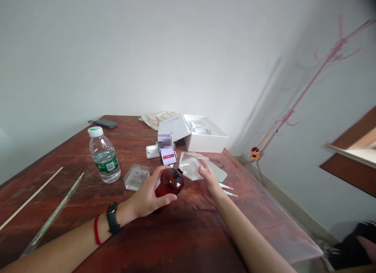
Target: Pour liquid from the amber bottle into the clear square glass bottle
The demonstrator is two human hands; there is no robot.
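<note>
My left hand (148, 192) is shut around a dark red glass bottle (169, 183) with a short black neck. My right hand (209, 183) grips a transparent faceted glass bottle (190, 166) by its edge, just to the right of the red one. The two bottles are close together, and I cannot tell if they touch. A similar transparent glass bottle (136, 177) lies on the reddish wooden table (44, 179) to the left of my left hand. Beyond it stands a capped water bottle (104, 155) with a green label.
An open white box (205, 134) sits at the table's far end, with a small white device (152, 151), a phone (168, 156) and a crumpled cloth (157, 119) nearby. Two long sticks (32, 196) lie at the left. A pink coat rack (323, 65) stands by the wall.
</note>
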